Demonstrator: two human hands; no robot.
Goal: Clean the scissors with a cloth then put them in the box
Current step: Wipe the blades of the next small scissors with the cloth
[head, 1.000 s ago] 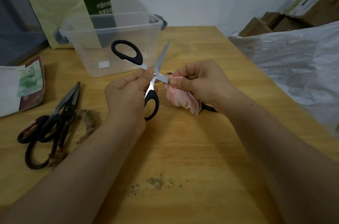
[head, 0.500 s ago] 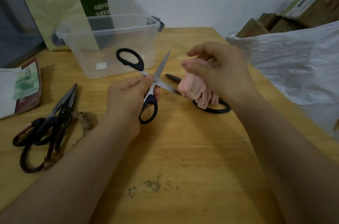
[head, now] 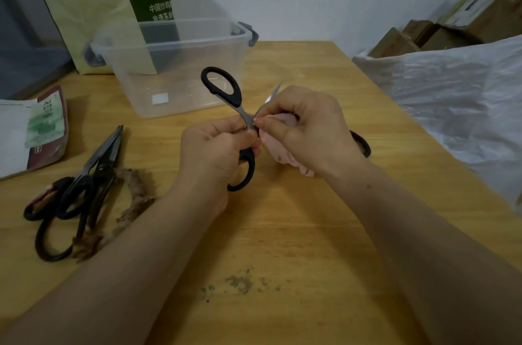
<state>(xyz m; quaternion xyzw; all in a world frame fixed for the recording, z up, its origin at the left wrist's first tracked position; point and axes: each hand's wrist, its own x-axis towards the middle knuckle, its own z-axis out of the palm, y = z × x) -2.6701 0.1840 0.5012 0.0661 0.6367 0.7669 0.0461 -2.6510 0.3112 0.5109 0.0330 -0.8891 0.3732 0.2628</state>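
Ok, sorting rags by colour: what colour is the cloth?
The cloth is pale pink; head view shows it best.

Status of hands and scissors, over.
Left hand grips open scissors. Right hand presses pink cloth on blade. Clear box behind, lid off, nothing between.

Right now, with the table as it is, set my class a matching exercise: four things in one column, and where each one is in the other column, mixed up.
Things
1. pink cloth
2. open scissors
3. clear box
4. heap of scissors

Places
A. standing open at the back of the table
B. gripped in the left hand
C. lying on the table's left side
D. bunched in the right hand

Pairs: 1-D, 2-B, 3-A, 4-C
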